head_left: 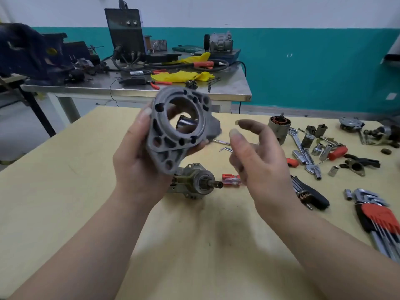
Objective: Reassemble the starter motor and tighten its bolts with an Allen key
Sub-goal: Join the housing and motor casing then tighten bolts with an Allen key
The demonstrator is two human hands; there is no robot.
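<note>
Nearest the camera, two bare forearms reach forward over the pale bench (65, 202). The left hand (138, 161) is raised palm-in, its thumb up one side and its fingers curled round the other side of a grey cast motor housing (173, 135), which it grips clear of the bench with the wide round opening tilted toward the camera. The right hand (257, 156) hovers just beside the housing, apart from it, fingers loosely bent and spread, holding nothing.

Below the housing, on the bench, lies the gear-and-shaft assembly (194, 182), its shaft pointing right, with a small red-handled screwdriver (231, 180) near its tip. Two loose Allen keys (225, 146) lie between the hands, farther back. To the right rest a folding key set with a black handle (311, 194) and a rack of Allen keys in a red holder (381, 219). Beyond those are sockets (320, 149), a wrench (299, 146) and the armature (279, 126) standing upright.

Farther off stands a steel table (138, 87) carrying yellow cloth (181, 75), pliers and a dark boxy machine (125, 31).
</note>
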